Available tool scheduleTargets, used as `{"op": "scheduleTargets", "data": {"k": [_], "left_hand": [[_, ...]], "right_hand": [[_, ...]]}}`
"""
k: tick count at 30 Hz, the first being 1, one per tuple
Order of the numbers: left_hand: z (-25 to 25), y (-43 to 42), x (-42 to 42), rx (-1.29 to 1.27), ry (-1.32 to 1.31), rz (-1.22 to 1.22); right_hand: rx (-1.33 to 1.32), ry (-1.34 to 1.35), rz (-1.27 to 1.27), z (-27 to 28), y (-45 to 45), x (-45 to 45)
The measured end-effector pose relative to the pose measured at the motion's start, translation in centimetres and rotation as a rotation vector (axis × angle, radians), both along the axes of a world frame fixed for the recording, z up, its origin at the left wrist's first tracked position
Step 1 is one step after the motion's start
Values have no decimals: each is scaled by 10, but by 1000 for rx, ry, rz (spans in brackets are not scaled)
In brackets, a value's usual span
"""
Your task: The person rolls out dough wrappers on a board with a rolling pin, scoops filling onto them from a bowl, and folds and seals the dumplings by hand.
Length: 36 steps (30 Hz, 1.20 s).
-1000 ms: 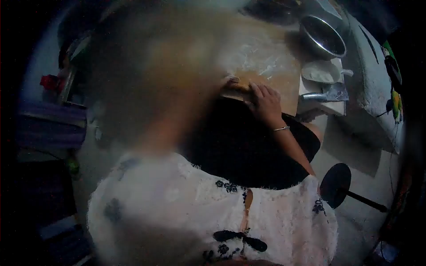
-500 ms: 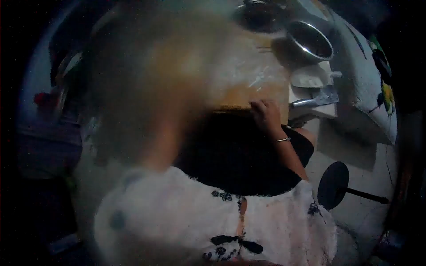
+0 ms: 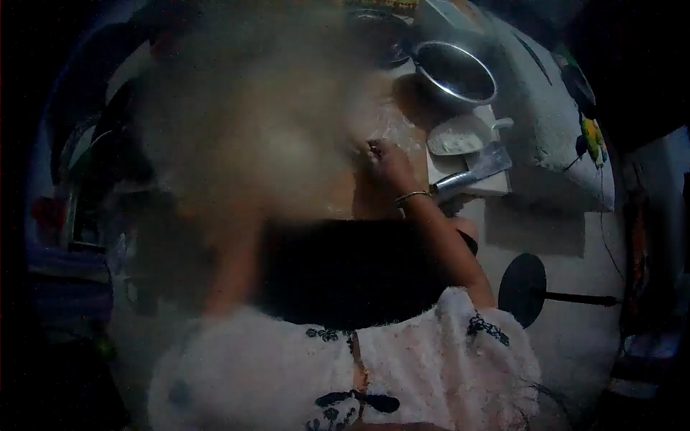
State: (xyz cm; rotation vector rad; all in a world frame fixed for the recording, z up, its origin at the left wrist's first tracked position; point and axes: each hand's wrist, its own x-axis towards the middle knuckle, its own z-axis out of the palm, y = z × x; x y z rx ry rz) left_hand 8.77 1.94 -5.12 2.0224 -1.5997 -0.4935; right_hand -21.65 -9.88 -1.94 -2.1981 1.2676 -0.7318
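A large blur covers the left and middle of the view. My left forearm runs up into it, and my left hand is hidden there. Over the floured wooden board, my right hand is raised with its fingers curled together. Something small and dark shows at its fingertips, too small to name. Right of that hand lie a broad metal blade with a handle and a white scoop of flour.
Behind the scoop stands a metal bowl, with a dark round pan farther back. A black round disc with a rod is at the right, over the pale floor. A purple cloth hangs at the left.
The view has shifted, so the bowl, scoop and blade appear farther left. My right hand has moved from the board's near edge to farther over the board.
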Motion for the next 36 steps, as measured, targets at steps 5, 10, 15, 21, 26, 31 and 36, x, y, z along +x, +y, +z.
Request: {"op": "scheduleTargets", "data": {"k": [5, 10, 15, 21, 26, 31, 36], "left_hand": [[16, 3, -15, -52, 60, 64], [0, 0, -2, -106, 67, -49], [3, -4, -2, 133, -61, 84], [65, 15, -40, 84, 325, 137], [54, 19, -29, 19, 136, 52], [46, 15, -22, -120, 115, -63], [59, 27, -18, -135, -2, -19]], "right_hand": [[102, -121, 71, 4, -14, 50], [120, -378, 107, -22, -27, 74], [325, -494, -192, 7, -67, 30], [738, -1434, -440, 44, -139, -48], [736, -1213, -557, 17, -208, -87], [764, -1524, -642, 50, -193, -68], [734, -1557, -743, 38, -229, -83]]}}
